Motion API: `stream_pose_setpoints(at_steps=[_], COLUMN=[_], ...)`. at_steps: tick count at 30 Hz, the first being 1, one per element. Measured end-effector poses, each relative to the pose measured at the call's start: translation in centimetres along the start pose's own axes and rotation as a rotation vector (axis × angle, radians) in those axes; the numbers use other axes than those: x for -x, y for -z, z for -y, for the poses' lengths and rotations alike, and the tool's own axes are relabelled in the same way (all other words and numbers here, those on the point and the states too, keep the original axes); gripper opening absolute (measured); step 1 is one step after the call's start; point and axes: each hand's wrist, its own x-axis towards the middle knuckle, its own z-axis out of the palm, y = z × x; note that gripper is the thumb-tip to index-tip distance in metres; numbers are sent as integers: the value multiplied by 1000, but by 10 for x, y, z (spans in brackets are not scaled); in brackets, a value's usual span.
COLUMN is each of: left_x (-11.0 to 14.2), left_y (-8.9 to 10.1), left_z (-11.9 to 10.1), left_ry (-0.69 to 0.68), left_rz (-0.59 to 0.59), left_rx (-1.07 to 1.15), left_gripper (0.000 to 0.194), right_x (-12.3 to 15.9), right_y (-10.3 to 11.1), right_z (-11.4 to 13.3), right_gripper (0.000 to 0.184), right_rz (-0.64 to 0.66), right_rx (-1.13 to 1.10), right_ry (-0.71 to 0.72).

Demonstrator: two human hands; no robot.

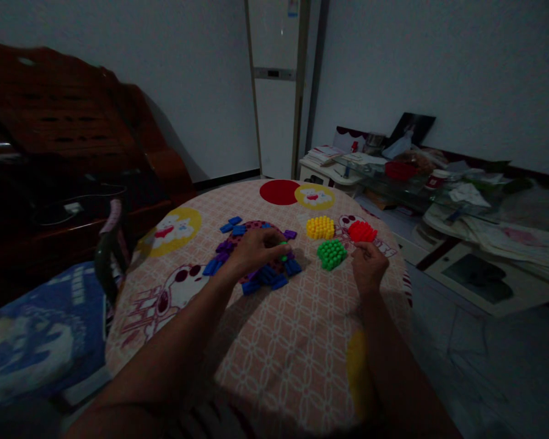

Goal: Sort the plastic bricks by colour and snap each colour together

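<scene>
My left hand (pixel 261 247) reaches over a loose pile of blue blocks (pixel 268 277) and purple blocks (pixel 224 247). Its thumb and fingers are closed on a small green piece (pixel 284 258), mostly covered by the fingertips. On the right, my right hand (pixel 369 263) has its fingers pinched together; whatever they hold, if anything, is hidden. Just left of it sits a green knobbly cluster (pixel 332 253). A red knobbly cluster (pixel 362 231) lies right beyond its fingertips, and a yellow knobbly cluster (pixel 320 227) stands farther back to the left.
A patterned cloth covers the round table (pixel 274 341). Left of it stand a chair with a blue cover (pixel 50 323) and a wooden bench (pixel 64 116). A cluttered low cabinet (pixel 476 268) runs along the right wall. A tall white appliance (pixel 277 122) fills the back corner.
</scene>
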Motion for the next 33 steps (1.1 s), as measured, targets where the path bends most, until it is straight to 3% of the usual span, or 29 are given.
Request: stream_pose_setpoints(at_steps=[5, 10, 16, 20, 24, 27, 29, 33], left_x=[-50, -68, -68, -61, -54, -51, -50, -49], left_y=[-61, -90, -106, -102, -92, -92, -99, -117], left_z=[-8, -9, -9, -5, -1, -3, -6, -8], left_ry=[94, 149, 128, 81, 50, 48, 41, 20], left_rz=[101, 131, 113, 95, 208, 265, 234, 133], left_rx=[121, -18, -138, -155, -170, -198, -237, -345], left_gripper=[34, 25, 31, 32, 32, 51, 54, 37], right_x=[-2, -3, -3, -4, -6, -6, -5, -3], right_y=[1, 4, -1, -7, -11, -13, -13, -13], right_z=[-1, 2, -8, -26, -38, -40, -40, -40], right_gripper=[26, 26, 26, 30, 33, 33, 33, 34], right_rz=[2, 6, 52, 144, 177, 213, 239, 265], right_rx=[23, 23, 40, -7, -70, -90, -92, -84], right_ry=[-70, -91, -113, -172, -203, -213, -206, -180])
